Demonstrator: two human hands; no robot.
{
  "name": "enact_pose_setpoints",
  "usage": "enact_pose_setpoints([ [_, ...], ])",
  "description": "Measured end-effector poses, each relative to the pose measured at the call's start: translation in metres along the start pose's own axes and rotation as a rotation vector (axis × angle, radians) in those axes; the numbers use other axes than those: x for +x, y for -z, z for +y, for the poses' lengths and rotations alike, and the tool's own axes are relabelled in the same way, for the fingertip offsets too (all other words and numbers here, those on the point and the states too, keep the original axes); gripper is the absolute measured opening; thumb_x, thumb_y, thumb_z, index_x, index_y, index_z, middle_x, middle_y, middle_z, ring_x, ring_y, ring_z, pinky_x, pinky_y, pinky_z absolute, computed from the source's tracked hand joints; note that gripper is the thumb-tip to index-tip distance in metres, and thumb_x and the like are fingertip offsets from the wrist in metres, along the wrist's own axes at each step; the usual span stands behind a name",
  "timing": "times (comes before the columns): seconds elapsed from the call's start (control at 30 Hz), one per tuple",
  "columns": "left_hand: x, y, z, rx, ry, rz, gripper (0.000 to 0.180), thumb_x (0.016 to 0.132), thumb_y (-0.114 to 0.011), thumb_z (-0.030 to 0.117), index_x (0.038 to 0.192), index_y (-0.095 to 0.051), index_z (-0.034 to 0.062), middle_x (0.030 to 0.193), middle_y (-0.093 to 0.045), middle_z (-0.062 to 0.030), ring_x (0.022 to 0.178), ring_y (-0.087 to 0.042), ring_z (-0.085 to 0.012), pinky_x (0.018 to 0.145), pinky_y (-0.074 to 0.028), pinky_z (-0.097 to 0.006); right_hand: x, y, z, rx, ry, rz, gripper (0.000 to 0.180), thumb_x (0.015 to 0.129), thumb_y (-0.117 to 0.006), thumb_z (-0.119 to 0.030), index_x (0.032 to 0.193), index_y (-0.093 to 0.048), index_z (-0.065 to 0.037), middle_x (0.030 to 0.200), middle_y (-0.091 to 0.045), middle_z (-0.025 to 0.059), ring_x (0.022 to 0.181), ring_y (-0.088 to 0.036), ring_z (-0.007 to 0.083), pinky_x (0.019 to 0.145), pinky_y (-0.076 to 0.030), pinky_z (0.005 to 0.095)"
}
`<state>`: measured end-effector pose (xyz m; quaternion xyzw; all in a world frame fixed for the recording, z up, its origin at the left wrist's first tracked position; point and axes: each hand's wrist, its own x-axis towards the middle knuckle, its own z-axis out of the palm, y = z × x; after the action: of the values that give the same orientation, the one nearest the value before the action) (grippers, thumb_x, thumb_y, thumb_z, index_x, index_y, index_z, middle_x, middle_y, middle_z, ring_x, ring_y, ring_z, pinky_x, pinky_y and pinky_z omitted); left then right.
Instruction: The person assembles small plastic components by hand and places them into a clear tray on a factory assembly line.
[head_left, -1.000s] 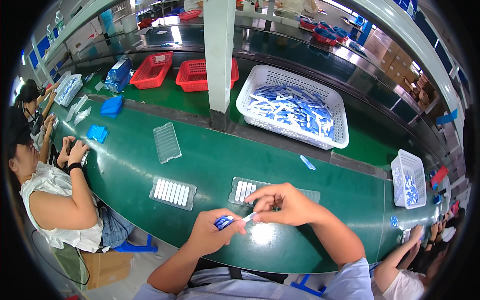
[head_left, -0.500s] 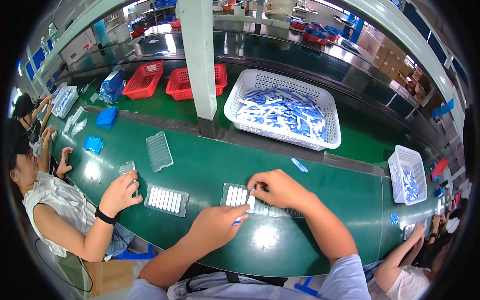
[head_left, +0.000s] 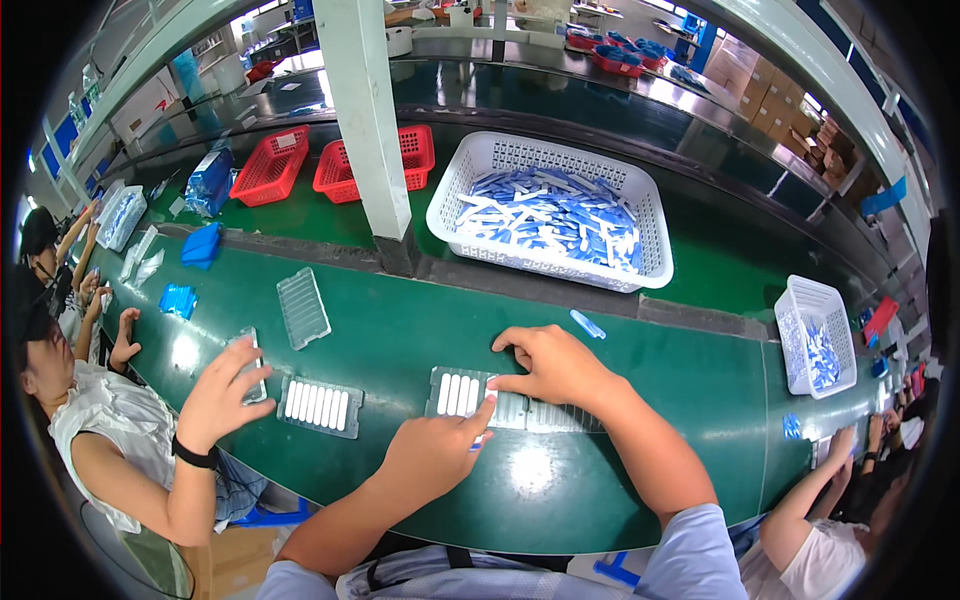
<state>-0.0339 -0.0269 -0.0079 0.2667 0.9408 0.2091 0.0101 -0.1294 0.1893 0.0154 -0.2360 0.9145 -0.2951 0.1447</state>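
Observation:
A clear plastic tray lies before me with several white sticks side by side in its slots. My left hand is closed at its near edge, a bit of blue from a blue-and-white stick showing beneath the fingers. Its index fingertip rests by the last white stick in the row. Over the tray's right part, my right hand has thumb and fingers apart, the thumb tip touching that last stick. More clear, unfilled slots continue under the right wrist.
A filled tray lies to the left, beside a co-worker's hand. An unfilled tray is farther back. Beyond the ledge stands a white basket of blue-and-white sticks, near a post and red baskets. One loose stick lies ahead.
My right hand has spread its fingers away from the stick it was pinching, which now lies in the row. The co-worker's hand at left has opened and lifted. The view has shifted slightly.

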Motion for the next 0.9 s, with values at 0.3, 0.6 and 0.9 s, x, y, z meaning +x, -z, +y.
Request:
enact_pose_setpoints([
  [0.3, -0.003, -0.009, -0.003, -0.001, 0.023, 0.093, 0.043, 0.091, -0.072, 0.023, 0.131, -0.063, 0.0114, 0.071, -0.069, -0.0082, 0.06, -0.066, -0.0287, 0.054, -0.051, -0.04, 0.003, -0.003, 0.01, 0.115, 0.117, 0.043, 0.047, 0.077, -0.085, -0.034, 0.108, -0.069, -0.003, 0.062, -0.052, 0.0041, 0.057, -0.054, 0.0187, 0.057, -0.042, 0.034],
  [0.6, -0.021, 0.022, -0.002, -1.321, 0.333, -0.13, 0.041, 0.103, -0.059, 0.023, 0.14, -0.058, 0.0041, 0.066, -0.062, -0.0052, 0.047, -0.051, -0.0126, 0.046, -0.039, -0.026, 0.001, 0.0, 0.02, 0.338, 0.1, 0.018, 0.029, 0.087, -0.078, -0.017, 0.108, -0.068, 0.0, 0.062, -0.052, -0.0013, 0.057, -0.047, 0.0073, 0.056, -0.039, 0.0277],
  [0.9, -0.037, 0.009, -0.009, -1.751, 0.56, 0.112, 0.033, 0.105, -0.056, 0.019, 0.129, -0.062, -0.0031, 0.076, -0.062, -0.0047, 0.051, -0.044, -0.0071, 0.046, -0.033, -0.023, -0.006, 0.005, -0.017, 0.242, 0.147, 0.009, 0.024, 0.087, -0.075, -0.018, 0.105, -0.071, -0.004, 0.065, -0.056, 0.0041, 0.059, -0.054, 0.0162, 0.058, -0.043, 0.0328],
])
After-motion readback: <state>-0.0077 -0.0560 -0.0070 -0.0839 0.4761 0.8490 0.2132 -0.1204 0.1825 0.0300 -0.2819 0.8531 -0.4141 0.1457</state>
